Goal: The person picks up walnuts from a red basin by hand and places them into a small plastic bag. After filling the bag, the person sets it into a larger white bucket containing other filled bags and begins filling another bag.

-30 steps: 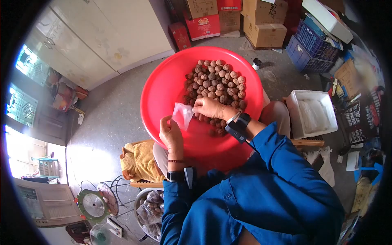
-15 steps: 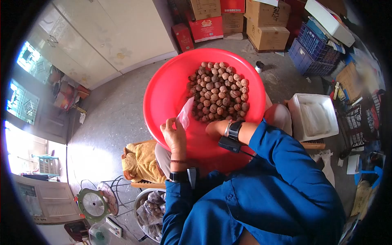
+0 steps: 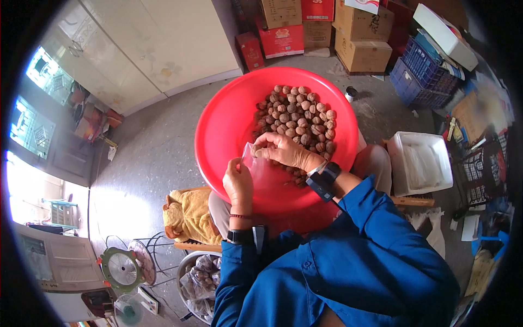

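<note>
A wide red basin [image 3: 223, 117] stands before me, with a heap of brown walnuts [image 3: 297, 117] on its right side. My left hand [image 3: 238, 182] is closed on the edge of a thin clear plastic bag [image 3: 260, 170], over the basin's left part. At the bag's upper edge is my right hand [image 3: 286, 151], its fingers bent together at the opening, just left of the walnuts. Whether a walnut is between those fingers is hard to see. The bag hangs between both hands.
At the right is a white foam box [image 3: 422, 163] holding clear bags. A metal bowl [image 3: 185, 272] with bagged walnuts is at the lower left, below a yellow cloth [image 3: 190, 215]. Cartons [image 3: 362, 52] and blue crates [image 3: 419, 82] stand at the back; a fan [image 3: 121, 268] is lower left.
My right hand has moved up and left from the basin's lower part to the bag's opening. The bag is now spread between both hands. The view has shifted slightly.
</note>
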The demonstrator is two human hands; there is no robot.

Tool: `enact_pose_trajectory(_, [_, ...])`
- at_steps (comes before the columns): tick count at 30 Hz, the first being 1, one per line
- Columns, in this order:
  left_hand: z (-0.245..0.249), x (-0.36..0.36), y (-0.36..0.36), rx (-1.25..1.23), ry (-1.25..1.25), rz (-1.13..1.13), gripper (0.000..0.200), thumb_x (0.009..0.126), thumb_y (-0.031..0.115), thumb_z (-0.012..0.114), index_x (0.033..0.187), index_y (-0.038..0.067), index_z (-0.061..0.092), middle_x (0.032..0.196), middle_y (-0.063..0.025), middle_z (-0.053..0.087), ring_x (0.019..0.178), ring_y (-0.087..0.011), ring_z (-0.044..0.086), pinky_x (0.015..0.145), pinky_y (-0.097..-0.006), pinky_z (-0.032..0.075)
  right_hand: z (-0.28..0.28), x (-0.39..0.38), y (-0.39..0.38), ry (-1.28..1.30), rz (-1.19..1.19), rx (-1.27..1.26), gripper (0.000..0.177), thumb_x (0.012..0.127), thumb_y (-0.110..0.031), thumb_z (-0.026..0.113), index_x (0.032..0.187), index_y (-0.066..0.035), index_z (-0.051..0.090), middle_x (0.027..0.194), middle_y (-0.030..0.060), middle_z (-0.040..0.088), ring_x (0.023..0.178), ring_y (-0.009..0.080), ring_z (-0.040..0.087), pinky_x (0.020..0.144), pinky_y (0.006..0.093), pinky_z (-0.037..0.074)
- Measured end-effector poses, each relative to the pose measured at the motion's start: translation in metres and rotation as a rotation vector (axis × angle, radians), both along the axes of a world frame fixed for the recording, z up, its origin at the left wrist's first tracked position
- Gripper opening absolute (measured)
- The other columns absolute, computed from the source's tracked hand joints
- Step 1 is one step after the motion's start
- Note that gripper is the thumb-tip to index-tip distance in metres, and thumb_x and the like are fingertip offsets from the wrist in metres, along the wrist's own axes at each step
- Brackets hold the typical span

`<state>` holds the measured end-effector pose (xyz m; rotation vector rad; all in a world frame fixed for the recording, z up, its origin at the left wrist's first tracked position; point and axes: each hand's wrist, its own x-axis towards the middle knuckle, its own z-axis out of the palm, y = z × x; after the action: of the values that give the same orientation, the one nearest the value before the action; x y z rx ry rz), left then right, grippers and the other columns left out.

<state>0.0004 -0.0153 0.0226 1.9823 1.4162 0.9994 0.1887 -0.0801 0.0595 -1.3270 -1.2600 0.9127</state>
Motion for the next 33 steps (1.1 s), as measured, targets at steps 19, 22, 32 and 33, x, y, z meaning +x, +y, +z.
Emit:
enact_pose_trajectory(19, [0.012,0.002,-0.005,-0.021,-0.060,0.021,0.013,0.096,0.014,0.067,0.100,0.004,0.074,0.076,-0.0193,0.071,0.068,-0.0314,0.071,0.065,-0.0412,0.055,-0.028,-0.012,0.004,-0.367,0.017,0.145,0.021,0.100,-0.025,0.066,0.105,-0.005,0.060,0.095,0.0187,0.074,0.093,0.0401,0.072,0.078,0.0478,0.056])
enact_pose_trajectory(22, [0.006,0.002,-0.001,0.071,-0.068,0.056,0.013,0.096,0.014,0.066,0.099,0.004,0.074,0.074,-0.0187,0.070,0.067,-0.0313,0.070,0.064,-0.0409,0.055,-0.025,-0.010,0.001,-0.429,0.060,0.105,0.021,0.099,-0.024,0.067,0.104,-0.005,0.059,0.095,0.0187,0.074,0.093,0.0395,0.072,0.078,0.0478,0.055])
enact_pose_trajectory(32, [0.005,0.002,-0.004,0.051,-0.069,0.062,0.011,0.095,0.011,0.066,0.099,0.004,0.073,0.072,-0.0180,0.069,0.064,-0.0320,0.068,0.063,-0.0423,0.054,-0.010,-0.006,0.001,-0.243,0.004,0.247,0.015,0.096,-0.019,0.073,0.104,-0.006,0.073,0.087,0.0096,0.074,0.081,0.0183,0.070,0.076,0.0337,0.056])
enact_pose_trajectory(33, [0.004,0.002,-0.003,0.035,-0.067,0.057,0.011,0.095,0.011,0.066,0.100,0.004,0.073,0.072,-0.0179,0.069,0.064,-0.0319,0.068,0.063,-0.0421,0.054,-0.009,-0.001,0.001,-0.199,-0.040,0.192,0.015,0.096,-0.020,0.074,0.101,-0.005,0.073,0.087,0.0083,0.074,0.079,0.0162,0.069,0.074,0.0326,0.055])
